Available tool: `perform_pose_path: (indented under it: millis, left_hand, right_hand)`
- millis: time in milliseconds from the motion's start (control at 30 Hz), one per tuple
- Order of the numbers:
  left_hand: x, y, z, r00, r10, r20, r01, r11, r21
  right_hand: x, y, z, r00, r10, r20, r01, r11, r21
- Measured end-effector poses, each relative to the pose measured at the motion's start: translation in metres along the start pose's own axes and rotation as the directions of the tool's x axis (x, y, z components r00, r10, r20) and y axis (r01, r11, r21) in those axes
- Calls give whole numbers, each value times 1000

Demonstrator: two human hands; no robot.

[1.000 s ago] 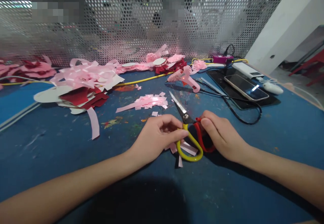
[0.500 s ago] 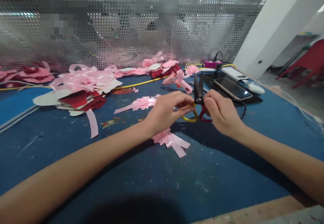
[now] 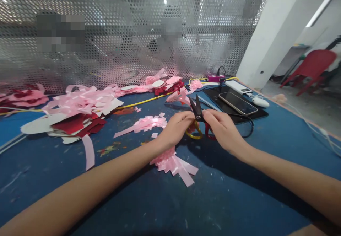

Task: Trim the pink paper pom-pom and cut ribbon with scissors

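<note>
Between my hands is a pair of scissors [image 3: 197, 111] with black blades, one yellow handle and one red. The blades point up and away from me, slightly parted. My left hand [image 3: 179, 125] is closed at the yellow handle, its fingertips partly hidden behind it. Thumb and fingers of my right hand [image 3: 220, 124] grip beside the pivot and the red handle. Under my left wrist lies a pleated pink ribbon piece [image 3: 170, 161] with two loose tails. Another pleated pink ribbon [image 3: 149, 123] lies farther left. A pink glue gun [image 3: 179, 96] rests just beyond the scissors, partly hidden.
Pink ribbon loops [image 3: 82, 99] and red and white cut pieces [image 3: 80, 124] are heaped at the left. A phone [image 3: 238, 102] lies on a black board at the right, near a white power bank [image 3: 238, 87]. A yellow cable [image 3: 144, 102] runs along the back, before a perforated metal screen [image 3: 128, 33].
The scissors have tilted, their tips now leaning left. Both hands stay at the handles, the left fingers more curled. The whole scene sits lower and a little left in view.
</note>
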State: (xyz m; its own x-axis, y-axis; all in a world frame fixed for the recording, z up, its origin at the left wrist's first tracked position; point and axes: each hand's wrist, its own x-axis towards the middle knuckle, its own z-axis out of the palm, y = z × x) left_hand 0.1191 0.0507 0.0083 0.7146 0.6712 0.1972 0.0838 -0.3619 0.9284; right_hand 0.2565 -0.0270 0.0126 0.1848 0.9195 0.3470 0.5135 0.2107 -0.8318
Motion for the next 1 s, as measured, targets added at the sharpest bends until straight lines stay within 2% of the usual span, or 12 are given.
perform_pose_path:
  millis: [100, 233, 333, 433, 500, 600, 667, 733, 833, 1000]
  left_hand:
    - [5, -3, 11, 995, -35, -91, 30, 998, -61]
    - [6, -4, 21, 975, 6, -222, -6, 1000, 0]
    - [0, -6, 26, 971, 43, -237, -38, 999, 29]
    - [-5, -7, 27, 975, 29, -222, -23, 999, 26]
    - [-7, -7, 28, 973, 26, -231, -21, 999, 27]
    - [-8, -6, 28, 973, 44, -228, -34, 998, 46]
    - [-8, -5, 29, 970, 63, -233, -41, 994, 101]
    - [-8, -4, 28, 967, 81, -243, -40, 985, 170]
    - [-9, -3, 28, 968, 90, -236, -40, 977, 208]
    - [-9, 0, 29, 980, 28, -197, -10, 996, 92]
  right_hand:
    - [6, 4, 3, 997, 58, -49, -55, 997, 59]
    - [12, 13, 5, 995, 57, -76, -51, 995, 82]
    - [10, 18, 5, 994, -14, -104, 18, 999, 32]
    - [7, 19, 3, 990, -61, -124, 54, 997, -61]
    - [6, 17, -1, 980, -146, -135, 116, 972, -206]
    - [6, 13, -7, 933, -342, -112, 253, 846, -469]
    - [6, 12, -10, 903, -421, -80, 315, 779, -542]
    - [6, 11, -11, 886, -459, -66, 355, 763, -541]
    - [5, 11, -11, 892, -449, -60, 360, 785, -505]
    - [5, 12, -15, 946, -321, -53, 272, 870, -411]
